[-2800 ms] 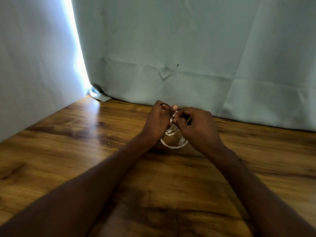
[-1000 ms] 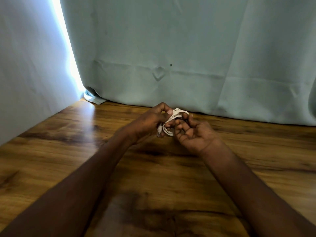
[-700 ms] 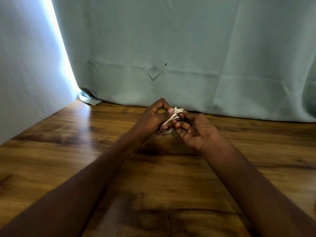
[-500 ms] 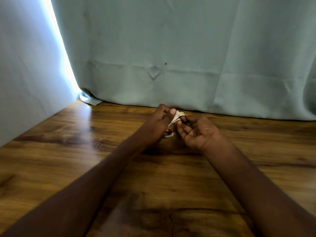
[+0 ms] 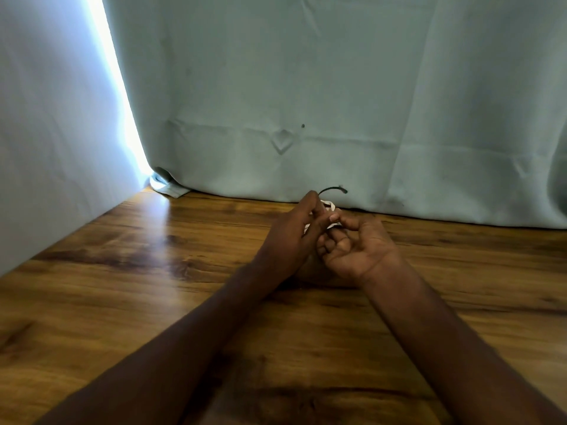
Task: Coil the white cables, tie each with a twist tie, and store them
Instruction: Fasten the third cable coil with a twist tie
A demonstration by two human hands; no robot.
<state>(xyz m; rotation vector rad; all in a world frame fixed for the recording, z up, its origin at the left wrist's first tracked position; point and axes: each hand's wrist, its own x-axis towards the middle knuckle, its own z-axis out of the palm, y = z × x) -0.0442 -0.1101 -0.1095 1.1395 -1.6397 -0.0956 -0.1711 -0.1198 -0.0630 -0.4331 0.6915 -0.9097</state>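
A small coil of white cable (image 5: 330, 207) is squeezed between my two hands just above the wooden table (image 5: 153, 286), near its far edge. My left hand (image 5: 293, 237) grips the coil from the left with curled fingers. My right hand (image 5: 356, 243), palm up, pinches the coil with thumb and fingertips from the right. A dark twist tie (image 5: 333, 189) sticks up and arcs to the right from the top of the coil. Most of the coil is hidden by my fingers.
A pale green curtain (image 5: 306, 102) hangs along the table's far edge, with a bright gap of light at the left (image 5: 122, 118). A pale wall stands to the left (image 5: 46, 133).
The coil has been squeezed tighter between both hands. The dark twist tie's free end, hidden a moment ago, now stands out above the coil. The hands stay at the same spot.
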